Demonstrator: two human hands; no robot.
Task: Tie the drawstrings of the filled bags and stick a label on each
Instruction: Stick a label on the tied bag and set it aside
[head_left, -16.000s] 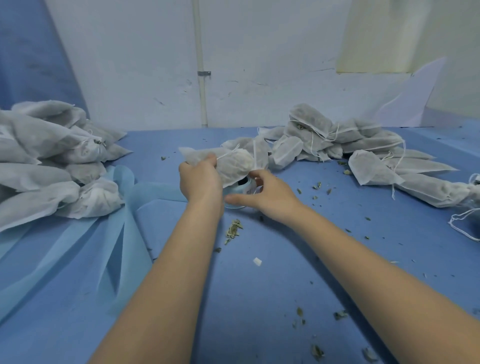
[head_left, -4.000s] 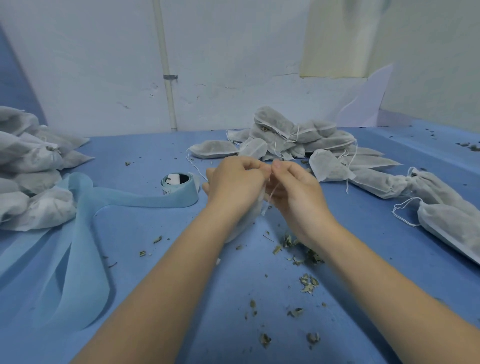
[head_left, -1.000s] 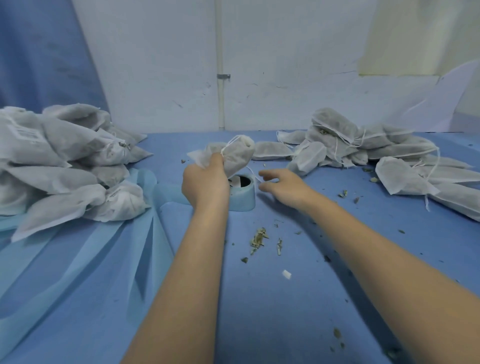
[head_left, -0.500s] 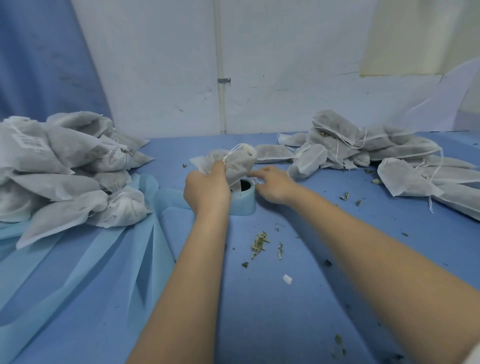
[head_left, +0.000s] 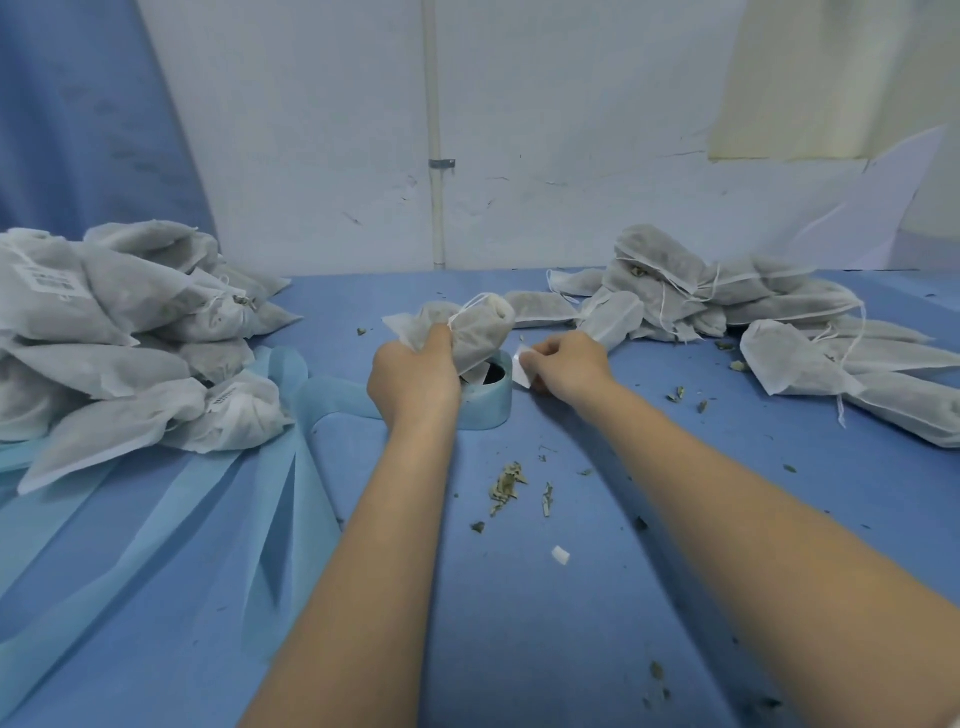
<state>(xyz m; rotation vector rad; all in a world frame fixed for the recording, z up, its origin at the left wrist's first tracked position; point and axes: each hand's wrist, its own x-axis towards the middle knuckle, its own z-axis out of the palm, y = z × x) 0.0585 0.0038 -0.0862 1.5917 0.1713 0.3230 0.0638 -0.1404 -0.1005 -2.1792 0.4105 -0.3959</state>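
Both hands work near the middle of the blue tabletop (head_left: 597, 623); the left hand (head_left: 413, 382) is curled tight round the neck of a filled white bag (head_left: 475, 332), holding it up above a pale blue label roll (head_left: 488, 400), with the bag's body tilted to the right and its white drawstring (head_left: 470, 306) looping over the top; the right hand (head_left: 566, 366) sits just right of the roll, thumb and fingers pinching a small white label (head_left: 522, 366) by its edge, the label standing free of the bag and close to the roll's rim; a long strip of pale blue backing (head_left: 171, 530) trails from the roll toward the near left edge, folded over itself; a heap of labelled bags (head_left: 119, 332) lies on the left, at least two of them showing printed white stickers; a second heap of bags (head_left: 737, 312) spreads across the far right, their loose strings hanging out; dried leaf crumbs (head_left: 506, 486) are scattered between the forearms, with a tiny white scrap (head_left: 561, 555) lying nearer the camera; a white wall (head_left: 571, 130) with a thin upright pipe (head_left: 434, 130) rises behind the tabletop.
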